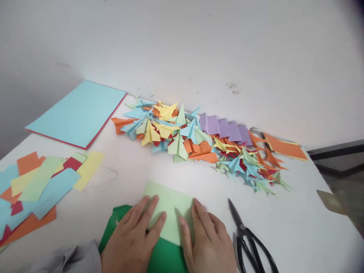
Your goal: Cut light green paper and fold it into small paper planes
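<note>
A light green sheet of paper (170, 212) lies before me, its lower part over a green item (167, 258) whose kind I cannot make out. My left hand (135, 235) rests on the sheet's left side, fingers stretched out and apart. On the right side, my right hand (207, 237) lies with fingers extended along the edge and the thumb on the paper. Neither hand is closed around anything. Close to my right hand is a pair of scissors (241, 229) with black handles, its tip pointing away from me and its handles running past the lower frame edge.
Folded paper planes (167, 131) and smaller folded paper pieces (250, 165) are heaped along the wall, by a pleated purple paper (224, 127). Blue sheets (79, 112) are stacked at back left. Paper scraps (42, 185) cover the left side. Orange paper (286, 146) lies at the right.
</note>
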Available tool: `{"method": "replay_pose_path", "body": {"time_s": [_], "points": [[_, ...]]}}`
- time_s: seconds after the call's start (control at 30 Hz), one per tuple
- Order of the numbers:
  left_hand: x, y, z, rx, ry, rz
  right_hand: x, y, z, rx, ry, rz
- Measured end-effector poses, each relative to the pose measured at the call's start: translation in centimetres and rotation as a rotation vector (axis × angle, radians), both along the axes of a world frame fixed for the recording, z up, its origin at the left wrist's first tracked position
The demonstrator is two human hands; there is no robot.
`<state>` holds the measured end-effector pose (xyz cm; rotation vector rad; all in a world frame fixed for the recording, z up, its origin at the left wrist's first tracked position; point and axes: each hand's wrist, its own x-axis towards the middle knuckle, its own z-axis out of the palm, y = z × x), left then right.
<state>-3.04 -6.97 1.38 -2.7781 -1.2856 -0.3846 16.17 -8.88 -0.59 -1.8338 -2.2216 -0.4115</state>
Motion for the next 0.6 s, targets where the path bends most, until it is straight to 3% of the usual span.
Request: {"method": "replay_pose_path", "body": {"time_s": [0.3, 0.6], "points": [[0.2, 0.4, 0.3, -0.052, -0.071, 0.066, -0.1, 0.0, 0.2, -0.015, -0.010, -0.034], [-0.3, 2.3, 1.1, -0.168, -0.132, 0.032, -1.4, 0.0, 0.5, -0.020, -0.039, -0.128]]}}
